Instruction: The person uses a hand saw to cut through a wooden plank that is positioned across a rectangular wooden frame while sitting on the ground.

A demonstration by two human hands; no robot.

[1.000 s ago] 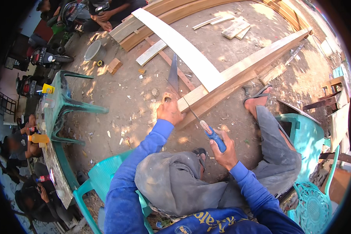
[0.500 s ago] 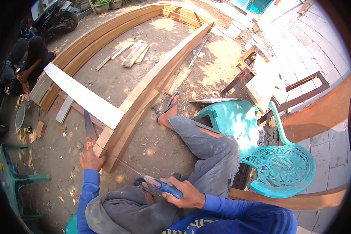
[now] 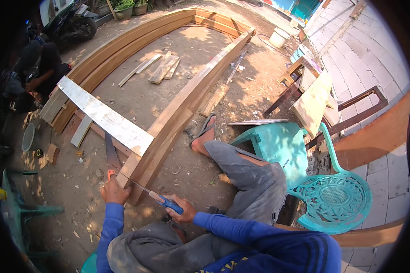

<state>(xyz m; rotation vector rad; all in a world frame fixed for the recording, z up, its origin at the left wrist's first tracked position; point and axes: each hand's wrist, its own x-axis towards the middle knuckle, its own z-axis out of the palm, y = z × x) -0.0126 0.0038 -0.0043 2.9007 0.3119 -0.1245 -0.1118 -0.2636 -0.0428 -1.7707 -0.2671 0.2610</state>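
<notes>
Saw [image 3: 143, 189] lies against the near end of the long beam [image 3: 177, 109] on the ground, blue handle clamped in my right hand [image 3: 180, 210]. My left hand [image 3: 114, 191] presses closed on the beam end (white plank [image 3: 105, 117] crosses above).

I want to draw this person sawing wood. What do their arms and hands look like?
Both arms wear long, bright blue sleeves that reach the wrists. The left hand and right hand are bare, with no gloves. The sleeves are plain and a bit wrinkled. Darker blue stripes show near the right shoulder, and the top has yellow lettering on the front.
</notes>
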